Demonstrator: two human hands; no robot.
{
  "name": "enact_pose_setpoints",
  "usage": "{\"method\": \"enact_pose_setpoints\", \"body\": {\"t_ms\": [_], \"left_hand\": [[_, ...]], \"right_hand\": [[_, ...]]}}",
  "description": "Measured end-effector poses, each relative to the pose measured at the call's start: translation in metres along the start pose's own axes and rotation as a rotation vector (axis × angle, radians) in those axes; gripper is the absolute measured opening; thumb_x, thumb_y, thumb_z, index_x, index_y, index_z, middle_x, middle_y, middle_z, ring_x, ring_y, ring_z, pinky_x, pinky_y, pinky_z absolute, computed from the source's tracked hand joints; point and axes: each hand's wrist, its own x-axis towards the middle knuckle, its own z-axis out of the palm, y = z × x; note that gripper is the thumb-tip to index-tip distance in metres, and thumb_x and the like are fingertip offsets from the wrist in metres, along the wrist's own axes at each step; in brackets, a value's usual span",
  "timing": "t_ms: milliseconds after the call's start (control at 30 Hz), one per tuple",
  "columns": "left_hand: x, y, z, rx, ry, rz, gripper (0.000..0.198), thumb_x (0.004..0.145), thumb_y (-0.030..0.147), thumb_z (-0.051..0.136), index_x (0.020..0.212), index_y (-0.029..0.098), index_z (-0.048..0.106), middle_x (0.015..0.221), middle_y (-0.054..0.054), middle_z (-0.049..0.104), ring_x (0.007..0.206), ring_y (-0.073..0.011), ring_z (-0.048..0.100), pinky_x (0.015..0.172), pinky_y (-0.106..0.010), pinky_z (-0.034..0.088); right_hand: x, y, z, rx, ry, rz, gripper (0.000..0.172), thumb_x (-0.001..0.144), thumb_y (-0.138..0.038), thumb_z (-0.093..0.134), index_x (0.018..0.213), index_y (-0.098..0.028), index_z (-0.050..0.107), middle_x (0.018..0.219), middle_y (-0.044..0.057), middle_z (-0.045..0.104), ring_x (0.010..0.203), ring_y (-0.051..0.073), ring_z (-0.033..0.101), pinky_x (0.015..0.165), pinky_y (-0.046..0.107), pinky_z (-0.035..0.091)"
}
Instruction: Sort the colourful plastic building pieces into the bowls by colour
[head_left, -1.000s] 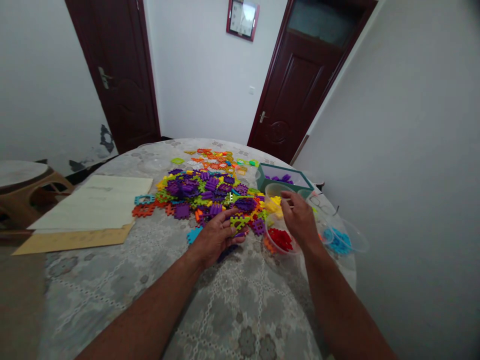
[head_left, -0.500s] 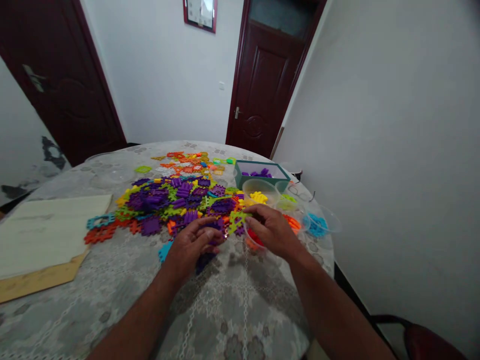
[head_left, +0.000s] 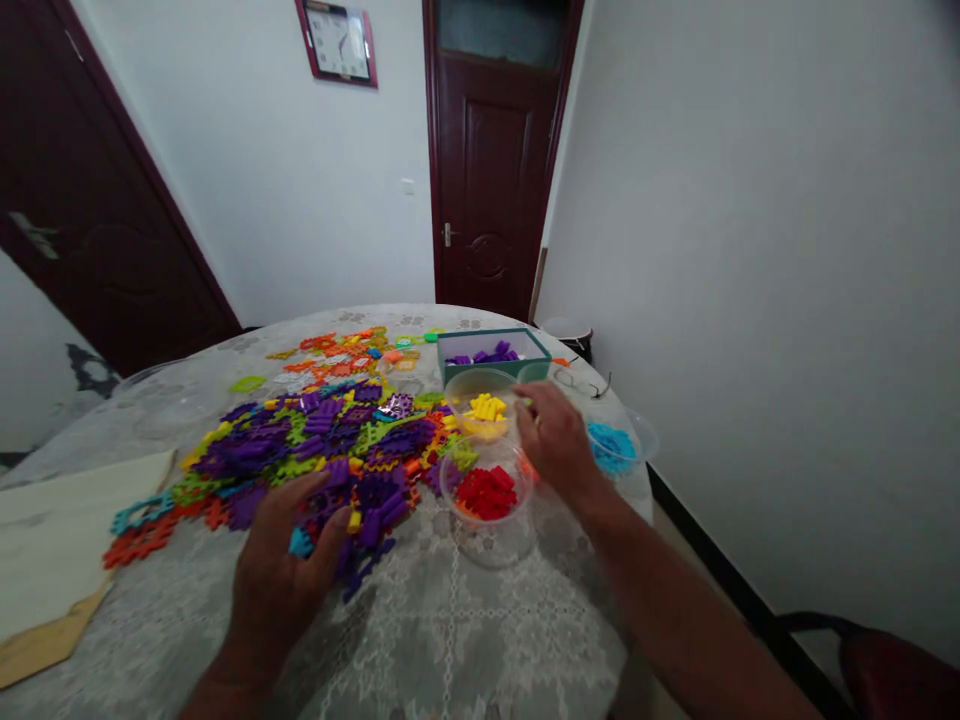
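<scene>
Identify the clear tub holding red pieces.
The front tub, left of the right hand: red pieces lie in it, whereas the tub behind holds yellow pieces and blue pieces sit farther right.

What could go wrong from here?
1. The right hand is right by the tub of yellow pieces and the tub of red pieces; a bump might tip one and mix colours.
2. The blue pieces sit near the edge of the table, so a knock could send some to the floor.
3. The left hand, at the mixed heap, might scatter loose pieces.
</scene>
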Motion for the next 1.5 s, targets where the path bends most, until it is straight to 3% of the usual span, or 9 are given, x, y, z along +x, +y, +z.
{"method": "enact_pose_setpoints", "body": {"t_ms": [133, 233, 300, 400, 467, 833, 1033, 1267, 1500], "left_hand": [[-0.003, -0.006, -0.005, 0.177, -0.059, 0.092, 0.068, 0.094, 0.058, 0.063, 0.152, 0.026, 0.047, 0.145, -0.016, 0.056, 0.138, -0.0411, 0.053, 0.117, -0.065, 0.042], [-0.032, -0.015, -0.012, 0.300, -0.110, 0.025, 0.087, 0.090, 0.066, 0.061, 0.165, 0.038, 0.027, 0.164, -0.012, 0.041, 0.147, -0.0468, 0.042, 0.117, -0.075, 0.038], [-0.058, -0.019, -0.019, 0.361, -0.201, -0.041, 0.094, 0.088, 0.064, 0.064, 0.167, 0.045, 0.017, 0.171, -0.007, 0.033, 0.151, -0.0478, 0.038, 0.115, -0.077, 0.039], [-0.088, -0.013, -0.026, 0.457, -0.279, -0.048, 0.110, 0.081, 0.064, 0.074, 0.169, 0.034, 0.016, 0.172, -0.016, 0.027, 0.153, -0.0516, 0.033, 0.116, -0.076, 0.039], [-0.094, -0.005, -0.028, 0.501, -0.328, -0.075, 0.109, 0.083, 0.060, 0.075, 0.169, 0.028, 0.018, 0.172, -0.020, 0.027, 0.155, -0.0494, 0.032, 0.118, -0.071, 0.038], [-0.097, 0.006, -0.031, 0.546, -0.417, -0.225, 0.108, 0.083, 0.062, 0.078, 0.169, 0.025, 0.023, 0.173, -0.022, 0.028, 0.156, -0.0452, 0.033, 0.121, -0.065, 0.037], [-0.097, 0.006, -0.032, 0.527, -0.468, -0.263, 0.104, 0.086, 0.061, 0.075, 0.168, 0.024, 0.024, 0.171, -0.024, 0.030, 0.154, -0.0448, 0.036, 0.121, -0.066, 0.036], [-0.091, 0.010, -0.031, 0.471, -0.452, -0.345, 0.116, 0.081, 0.057, 0.081, 0.170, 0.025, 0.014, 0.171, -0.023, 0.029, 0.157, -0.0445, 0.031, 0.122, -0.067, 0.034], [-0.081, 0.006, -0.026, 0.417, -0.440, -0.346, 0.127, 0.074, 0.058, 0.087, 0.170, 0.025, 0.011, 0.173, -0.025, 0.022, 0.159, -0.0447, 0.025, 0.123, -0.065, 0.033]], "right_hand": [[-0.043, -0.054, 0.009, 0.222, -0.426, -0.325, 0.022, 0.099, -0.016, 0.053, 0.116, -0.019, 0.067, 0.108, 0.007, 0.072, 0.098, 0.018, 0.067, 0.085, 0.029, 0.054], [-0.065, -0.074, 0.015, 0.188, -0.677, -0.499, 0.011, 0.096, -0.024, 0.060, 0.104, -0.021, 0.067, 0.102, 0.003, 0.072, 0.083, 0.016, 0.065, 0.064, 0.025, 0.049], [-0.074, -0.079, 0.019, 0.153, -0.748, -0.556, 0.007, 0.097, -0.028, 0.061, 0.098, -0.022, 0.065, 0.099, 0.001, 0.071, 0.078, 0.016, 0.064, 0.057, 0.024, 0.043], [-0.088, -0.084, 0.025, 0.151, -0.755, -0.564, 0.007, 0.100, -0.026, 0.058, 0.101, -0.022, 0.063, 0.097, 0.001, 0.070, 0.078, 0.017, 0.063, 0.056, 0.025, 0.040], [-0.098, -0.086, 0.029, 0.180, -0.766, -0.558, 0.007, 0.101, -0.024, 0.057, 0.104, -0.022, 0.063, 0.096, 0.001, 0.069, 0.080, 0.018, 0.063, 0.058, 0.026, 0.041], [-0.143, -0.089, 0.034, 0.356, -0.912, -0.514, 0.019, 0.090, -0.012, 0.063, 0.108, -0.020, 0.062, 0.108, 0.006, 0.067, 0.092, 0.022, 0.061, 0.075, 0.032, 0.054], [-0.157, -0.093, 0.033, 0.377, -0.900, -0.507, 0.021, 0.090, -0.015, 0.065, 0.111, -0.017, 0.064, 0.119, 0.011, 0.066, 0.107, 0.029, 0.063, 0.087, 0.043, 0.060], [-0.167, -0.096, 0.032, 0.428, -0.852, -0.508, 0.023, 0.093, -0.017, 0.064, 0.116, -0.016, 0.069, 0.130, 0.016, 0.067, 0.123, 0.032, 0.060, 0.107, 0.047, 0.053], [-0.160, -0.093, 0.039, 0.329, -0.837, -0.317, 0.042, 0.093, -0.009, 0.059, 0.134, -0.016, 0.068, 0.151, 0.017, 0.059, 0.141, 0.033, 0.053, 0.119, 0.051, 0.044]]}}
